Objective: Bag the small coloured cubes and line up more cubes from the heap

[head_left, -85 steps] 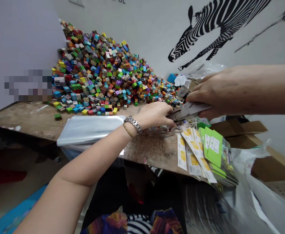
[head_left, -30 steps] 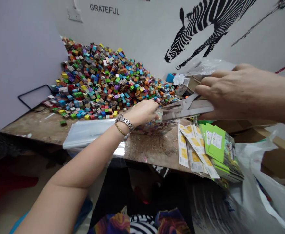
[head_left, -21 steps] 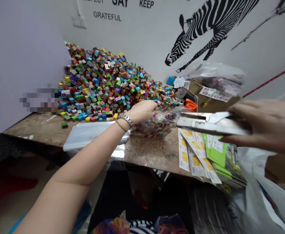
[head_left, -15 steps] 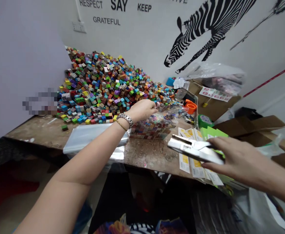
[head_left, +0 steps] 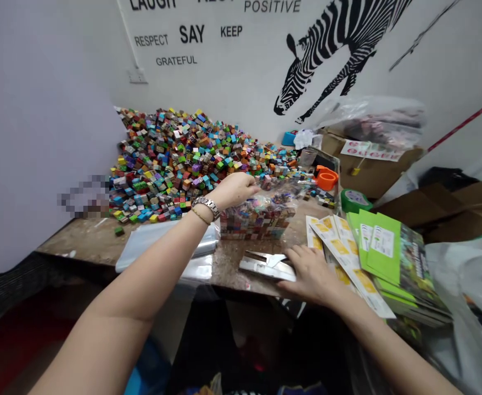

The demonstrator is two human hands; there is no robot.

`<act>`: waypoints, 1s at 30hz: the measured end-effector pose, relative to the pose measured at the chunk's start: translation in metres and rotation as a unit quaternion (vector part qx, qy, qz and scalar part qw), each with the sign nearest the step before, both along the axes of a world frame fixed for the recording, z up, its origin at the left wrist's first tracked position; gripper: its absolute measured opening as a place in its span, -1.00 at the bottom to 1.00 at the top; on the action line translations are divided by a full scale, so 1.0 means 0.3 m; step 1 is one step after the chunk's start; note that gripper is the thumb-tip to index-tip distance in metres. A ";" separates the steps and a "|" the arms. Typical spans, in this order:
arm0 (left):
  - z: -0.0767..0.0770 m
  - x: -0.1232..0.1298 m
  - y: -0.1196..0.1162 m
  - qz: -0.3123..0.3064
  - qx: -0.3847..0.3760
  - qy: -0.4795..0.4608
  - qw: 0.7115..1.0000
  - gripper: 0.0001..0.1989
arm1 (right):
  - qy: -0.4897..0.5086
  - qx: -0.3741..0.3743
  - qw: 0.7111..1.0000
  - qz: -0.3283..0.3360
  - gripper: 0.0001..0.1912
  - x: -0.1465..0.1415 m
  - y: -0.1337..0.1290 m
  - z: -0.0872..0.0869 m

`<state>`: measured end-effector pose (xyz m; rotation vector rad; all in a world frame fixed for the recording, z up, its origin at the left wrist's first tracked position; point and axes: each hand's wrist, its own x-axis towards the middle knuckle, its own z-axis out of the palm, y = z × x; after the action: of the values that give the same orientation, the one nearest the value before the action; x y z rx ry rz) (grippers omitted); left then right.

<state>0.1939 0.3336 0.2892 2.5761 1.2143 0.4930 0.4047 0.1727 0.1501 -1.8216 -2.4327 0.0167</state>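
In the head view, your left hand (head_left: 235,189) pinched the gathered top of the bag (head_left: 257,216) of cubes, which stood on the table (head_left: 88,241) just in front of the cube pile (head_left: 191,156) and beside the flat plastic sheets (head_left: 162,247). Your right hand (head_left: 310,271) lay flat over the stapler (head_left: 268,264), fingers loosely on it rather than clenched, with the stapler resting on the table edge between the bag and the label cards (head_left: 340,247). By the look of it, you were at the point of setting the stapler down with the bag's mouth held shut. The next move would call for a steady pinch on the bag's neck so no cubes spill, and a free right hand for a card.
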 end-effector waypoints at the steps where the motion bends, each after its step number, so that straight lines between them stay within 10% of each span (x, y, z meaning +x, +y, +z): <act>1: -0.001 0.001 0.000 0.001 -0.003 0.001 1.000 -0.74 | 0.006 -0.006 1.000 -0.004 -0.45 -0.006 0.011 -0.010; 19: -0.044 0.010 0.025 -0.021 0.044 -0.006 0.999 -0.69 | 0.164 0.082 0.982 -0.043 -0.36 -0.038 0.007 -0.143; 30: 0.112 0.040 -0.059 -0.074 0.079 -0.017 0.994 -0.71 | 0.557 0.024 0.817 -0.144 -0.40 0.035 -0.106 -0.012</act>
<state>0.2059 0.3160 0.3227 2.7508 0.9994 0.6209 0.4153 0.1410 0.1464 -1.4493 -1.3024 0.7530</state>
